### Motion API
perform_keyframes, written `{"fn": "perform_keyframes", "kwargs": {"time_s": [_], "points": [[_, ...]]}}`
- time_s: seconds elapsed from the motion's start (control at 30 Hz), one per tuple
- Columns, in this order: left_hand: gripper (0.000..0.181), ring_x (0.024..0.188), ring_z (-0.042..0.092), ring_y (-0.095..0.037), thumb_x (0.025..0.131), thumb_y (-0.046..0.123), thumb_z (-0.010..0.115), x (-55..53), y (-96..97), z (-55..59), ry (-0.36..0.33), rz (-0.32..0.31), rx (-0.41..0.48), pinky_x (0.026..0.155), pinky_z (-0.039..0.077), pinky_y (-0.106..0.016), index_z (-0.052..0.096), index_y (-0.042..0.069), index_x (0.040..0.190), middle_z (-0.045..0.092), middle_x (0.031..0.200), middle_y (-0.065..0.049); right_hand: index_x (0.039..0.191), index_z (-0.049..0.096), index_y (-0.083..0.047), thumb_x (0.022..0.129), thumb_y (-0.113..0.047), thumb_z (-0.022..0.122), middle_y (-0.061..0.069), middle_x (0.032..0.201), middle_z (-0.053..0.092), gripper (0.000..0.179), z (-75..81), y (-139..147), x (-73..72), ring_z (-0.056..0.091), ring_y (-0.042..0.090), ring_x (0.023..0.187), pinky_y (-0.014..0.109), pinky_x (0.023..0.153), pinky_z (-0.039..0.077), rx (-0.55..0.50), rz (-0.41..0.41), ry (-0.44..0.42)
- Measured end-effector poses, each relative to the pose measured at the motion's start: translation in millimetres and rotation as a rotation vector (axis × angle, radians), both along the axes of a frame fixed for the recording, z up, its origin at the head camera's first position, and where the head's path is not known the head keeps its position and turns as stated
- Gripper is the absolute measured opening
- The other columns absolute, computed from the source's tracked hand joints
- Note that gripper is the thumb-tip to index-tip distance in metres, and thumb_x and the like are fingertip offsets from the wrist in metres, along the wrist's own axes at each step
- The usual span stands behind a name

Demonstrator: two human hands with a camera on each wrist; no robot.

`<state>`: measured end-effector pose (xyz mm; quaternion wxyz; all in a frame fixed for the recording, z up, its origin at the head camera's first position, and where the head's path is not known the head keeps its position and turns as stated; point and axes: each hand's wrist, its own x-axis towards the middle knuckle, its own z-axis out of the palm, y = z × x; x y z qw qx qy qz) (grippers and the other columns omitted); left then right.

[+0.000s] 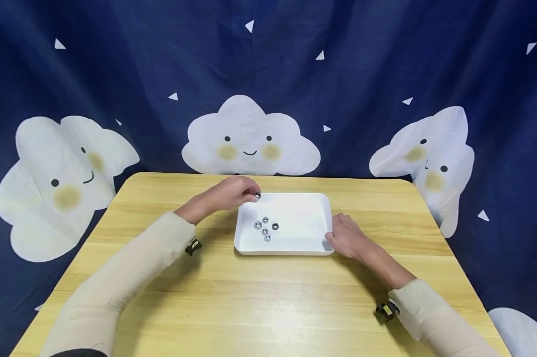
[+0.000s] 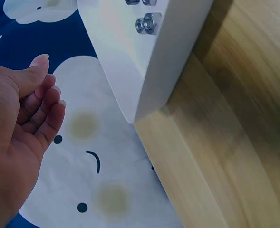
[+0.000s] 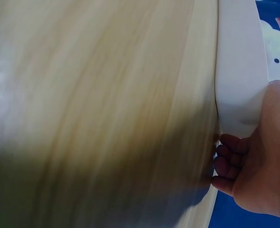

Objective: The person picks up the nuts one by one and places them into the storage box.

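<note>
A white rectangular tray [image 1: 301, 218] lies on the table. Over its far left corner, my left hand [image 1: 234, 193] pinches a dark metal nut [image 1: 257, 195] between thumb and fingertips. That nut is hidden behind the fingers in the left wrist view, where the left hand [image 2: 23, 109] appears beside the tray corner. Inside the tray's left half sit several loose hex nuts [image 1: 257, 225], mostly silvery, along with a darker nut [image 1: 275, 226]. My right hand [image 1: 349, 236] grips the tray's right end, thumb over the rim; the right wrist view shows its fingers curled low against the outer wall [image 3: 242, 71].
The light wood table [image 1: 250, 302] extends around the tray, its far edge against a dark blue curtain [image 1: 286, 44] printed with clouds. Each beige sleeve [image 1: 130, 267] has a small black device [image 1: 192, 246] hanging at the wrist.
</note>
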<state>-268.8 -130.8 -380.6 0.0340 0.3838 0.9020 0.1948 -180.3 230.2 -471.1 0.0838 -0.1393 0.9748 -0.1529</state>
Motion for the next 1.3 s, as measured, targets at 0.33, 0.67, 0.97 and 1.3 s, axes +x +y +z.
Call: {"fn": "perform_keyframes", "kwargs": {"time_s": [0.33,0.67,0.97,1.3], "points": [[0.016,0.090,0.067,-0.017,0.099,0.014,0.071,-5.8,20.4,1.9,0.012,-0.072,-0.018,0.085,0.058,-0.032,0.078,0.005,0.110,0.077,0.104,-0.009,0.137,0.046,0.017,0.098,-0.026,0.044,0.024,0.123,0.054,0.058,0.1,-3.1,-1.3,0.048,0.038,0.115,0.053,0.100,0.042,0.011,-0.006,-0.016],[0.011,0.081,0.060,-0.013,0.099,0.013,0.070,-11.3,48.9,-10.1,-0.011,-0.135,-0.094,0.081,0.054,-0.029,0.077,0.008,0.106,0.074,0.093,-0.002,0.136,0.047,0.018,0.099,-0.025,0.045,0.023,0.121,0.055,0.056,1.0,-2.1,1.1,0.048,0.038,0.114,0.053,0.099,0.043,0.000,-0.008,0.002],[0.009,0.083,0.059,-0.013,0.098,0.010,0.071,-13.1,68.8,-19.5,-0.031,-0.160,-0.202,0.082,0.052,-0.028,0.077,0.007,0.105,0.074,0.093,-0.004,0.138,0.045,0.019,0.100,-0.025,0.044,0.024,0.123,0.055,0.058,-0.2,-0.8,0.6,0.048,0.038,0.117,0.053,0.101,0.043,-0.011,-0.019,-0.004],[0.012,0.091,0.063,-0.013,0.097,0.012,0.073,-9.3,72.2,-34.9,-0.091,-0.128,-0.311,0.088,0.055,-0.027,0.078,0.011,0.107,0.078,0.107,-0.002,0.137,0.045,0.019,0.100,-0.024,0.044,0.024,0.121,0.054,0.057,-0.3,-0.4,2.0,0.048,0.039,0.115,0.055,0.100,0.042,-0.013,-0.017,0.001]]}}
